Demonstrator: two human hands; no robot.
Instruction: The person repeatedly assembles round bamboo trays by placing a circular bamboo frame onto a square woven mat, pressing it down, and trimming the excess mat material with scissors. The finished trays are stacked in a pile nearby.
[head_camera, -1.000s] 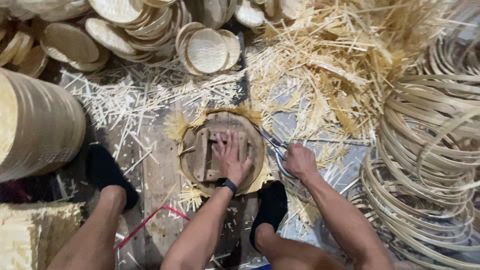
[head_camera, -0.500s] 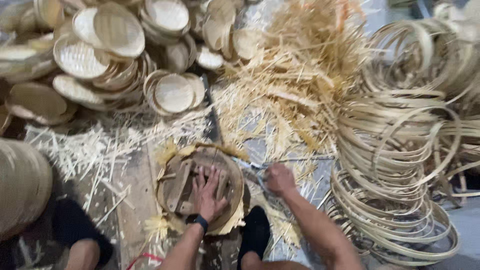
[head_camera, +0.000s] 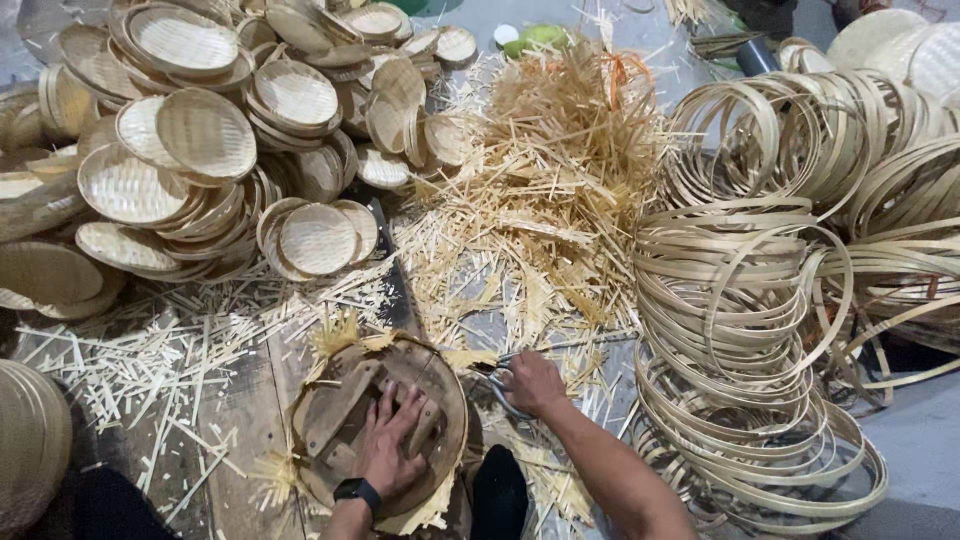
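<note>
1. Down on the floor, between the person's knees, a round wooden form (head_camera: 345, 425) presses a woven disc whose frayed edge (head_camera: 335, 335) sticks out around it.
2. Trimming that edge looks like the step in hand; cutting further would call for turning the form.
3. Left hand (head_camera: 390, 450) lies flat, fingers spread, on the form.
4. Right hand (head_camera: 535, 383) is closed around scissors (head_camera: 500, 385) just beside it.
5. Trimmed trays (head_camera: 205, 135), offcuts (head_camera: 560, 200) and bamboo hoops (head_camera: 760, 300) lie around.

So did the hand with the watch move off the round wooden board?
No. The left hand still presses flat on the round wooden board, fingers spread as before. Only the camera view has shifted.
</note>
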